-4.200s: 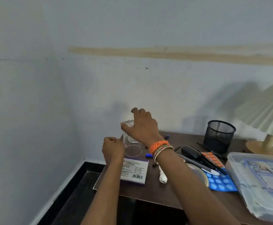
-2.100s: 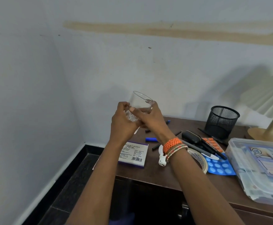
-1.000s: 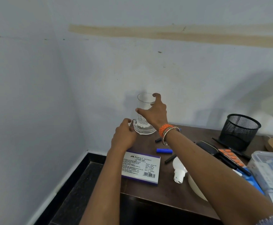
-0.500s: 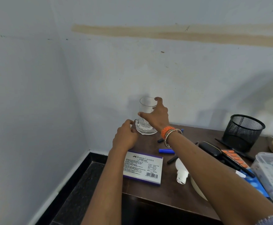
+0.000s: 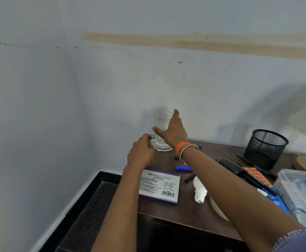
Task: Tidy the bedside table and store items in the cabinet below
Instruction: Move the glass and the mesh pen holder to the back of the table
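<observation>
Two seconds earlier both hands held the clear glass (image 5: 162, 122) up in the air; now it stands upright on a faceted glass coaster (image 5: 160, 144) at the back left corner of the worktop (image 5: 188, 213), just left of the frame's centre and close to the wall. The right hand (image 5: 173, 131) has opened since half a second ago: thumb and fingers are spread around the glass, its grip released or nearly so, though whether skin touches the glass cannot be told. The left hand (image 5: 141, 153) sits with loosely curled fingers at the coaster's near rim, seemingly steadying it; whether it actually pinches the rim is unclear.

That reads as the glass being parked rather than stored, so the cabinet step is probably not yet begun.

The coaster is near the worktop's left edge, beyond which the dark floor drops away at lower left. Toward the frame's middle lie a stamp pad box (image 5: 159, 186), a blue pen cap (image 5: 183, 168) and a white bottle (image 5: 199, 191); at right stand a black mesh pen holder (image 5: 265, 148) and a clear plastic box (image 5: 301, 197). Open room is mostly the bare strip between coaster and stamp pad box
</observation>
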A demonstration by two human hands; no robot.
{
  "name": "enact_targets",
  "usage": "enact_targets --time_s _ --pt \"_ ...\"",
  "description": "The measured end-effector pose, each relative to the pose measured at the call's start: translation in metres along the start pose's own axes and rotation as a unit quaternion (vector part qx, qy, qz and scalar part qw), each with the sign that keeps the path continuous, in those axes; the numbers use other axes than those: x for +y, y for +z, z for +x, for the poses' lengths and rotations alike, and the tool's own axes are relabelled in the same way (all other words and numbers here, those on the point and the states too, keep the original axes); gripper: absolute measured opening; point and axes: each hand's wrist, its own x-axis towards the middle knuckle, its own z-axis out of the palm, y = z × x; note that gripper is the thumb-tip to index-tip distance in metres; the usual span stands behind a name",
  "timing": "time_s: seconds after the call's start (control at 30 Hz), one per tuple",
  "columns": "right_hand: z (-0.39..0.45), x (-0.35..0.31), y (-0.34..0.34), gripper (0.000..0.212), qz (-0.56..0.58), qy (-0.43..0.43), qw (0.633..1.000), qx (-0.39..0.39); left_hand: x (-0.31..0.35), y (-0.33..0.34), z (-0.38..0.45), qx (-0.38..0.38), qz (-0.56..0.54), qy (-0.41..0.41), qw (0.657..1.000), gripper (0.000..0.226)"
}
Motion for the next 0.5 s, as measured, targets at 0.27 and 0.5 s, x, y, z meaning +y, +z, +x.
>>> enact_targets --time_s 0.27,0.5 --pt "-0.004 -0.034 -0.039 0.085 -0.054 -0.094 0.989 0.102 0.009 -0.006 -0.009 0.055 0.018 0.068 0.996 0.039" --pt "-0.030 -0.060 -0.094 0.069 -0.112 -0.169 0.964 0.170 0.021 -0.009 -0.030 0.053 0.057 0.175 0.981 0.040"
